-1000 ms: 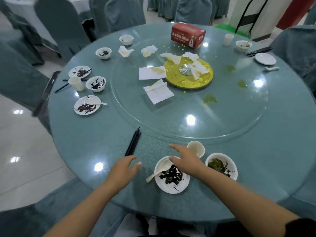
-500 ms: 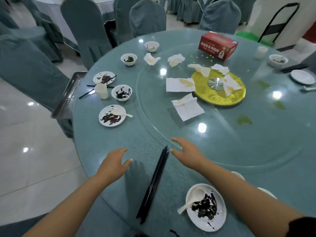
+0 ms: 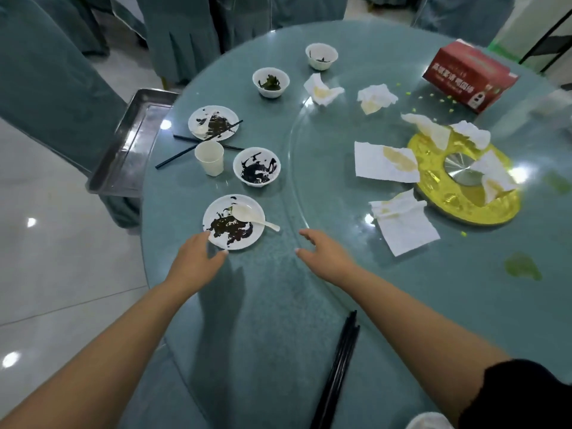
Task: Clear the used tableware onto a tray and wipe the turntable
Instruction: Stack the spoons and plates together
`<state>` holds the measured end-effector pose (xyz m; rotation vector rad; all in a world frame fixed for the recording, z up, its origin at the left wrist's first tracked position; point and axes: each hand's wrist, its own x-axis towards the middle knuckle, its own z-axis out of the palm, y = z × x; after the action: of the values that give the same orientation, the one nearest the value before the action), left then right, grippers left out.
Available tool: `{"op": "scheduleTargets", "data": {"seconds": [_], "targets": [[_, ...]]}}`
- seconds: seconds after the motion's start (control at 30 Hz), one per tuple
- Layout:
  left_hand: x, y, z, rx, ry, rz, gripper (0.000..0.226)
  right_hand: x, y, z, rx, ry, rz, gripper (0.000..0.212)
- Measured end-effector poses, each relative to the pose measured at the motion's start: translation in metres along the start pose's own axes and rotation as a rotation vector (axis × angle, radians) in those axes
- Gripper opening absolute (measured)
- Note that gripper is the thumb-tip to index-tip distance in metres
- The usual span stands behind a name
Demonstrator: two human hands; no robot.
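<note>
Fingers (image 3: 216, 243) at plate (image 3: 244, 243) rim

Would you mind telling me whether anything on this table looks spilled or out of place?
Yes. Green spills sit on the glass turntable, with small green bits scattered by the red box. Yellow-stained napkins lie crumpled or spread around the gold hub. One chopstick lies loose beside the cup.

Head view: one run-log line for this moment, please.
phase: reaching | left hand: open, fingertips at near plate rim | right hand: open, over table | spoon: on plate | tray: empty
</note>
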<state>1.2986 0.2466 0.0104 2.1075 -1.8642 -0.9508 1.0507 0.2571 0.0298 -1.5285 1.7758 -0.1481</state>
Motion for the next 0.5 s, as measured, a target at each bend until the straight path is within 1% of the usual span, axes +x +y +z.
{"op": "scheduleTargets", "data": {"seconds": [0.13, 0.23, 0.27, 0.33, 0.37, 0.47, 0.5], "targets": [[0.033, -0.013, 0.001, -0.072, -0.021, -0.014, 0.032, 0.048, -0.022, 0.009, 0.001, -0.047, 0.011, 0.056], [0.047, -0.019, 0.006, -0.088, -0.005, -0.035, 0.030, 0.075, -0.036, 0.017, -0.008, -0.078, 0.023, 0.057], [0.049, -0.019, 0.007, -0.079, 0.010, -0.040, 0.029, 0.082, -0.038, 0.020, -0.013, -0.089, 0.031, 0.052], [0.052, -0.019, 0.012, -0.062, 0.040, -0.043, 0.028, 0.092, -0.043, 0.027, -0.006, -0.089, 0.032, 0.028], [0.052, -0.019, 0.013, -0.070, 0.047, -0.051, 0.028, 0.093, -0.047, 0.030, 0.012, -0.094, 0.021, 0.025], [0.052, -0.020, 0.017, -0.154, 0.069, -0.062, 0.029, 0.091, -0.049, 0.037, 0.107, -0.118, -0.009, 0.055], [0.051, -0.021, 0.018, -0.189, 0.070, -0.074, 0.028, 0.088, -0.047, 0.039, 0.134, -0.126, -0.009, 0.056]]}}
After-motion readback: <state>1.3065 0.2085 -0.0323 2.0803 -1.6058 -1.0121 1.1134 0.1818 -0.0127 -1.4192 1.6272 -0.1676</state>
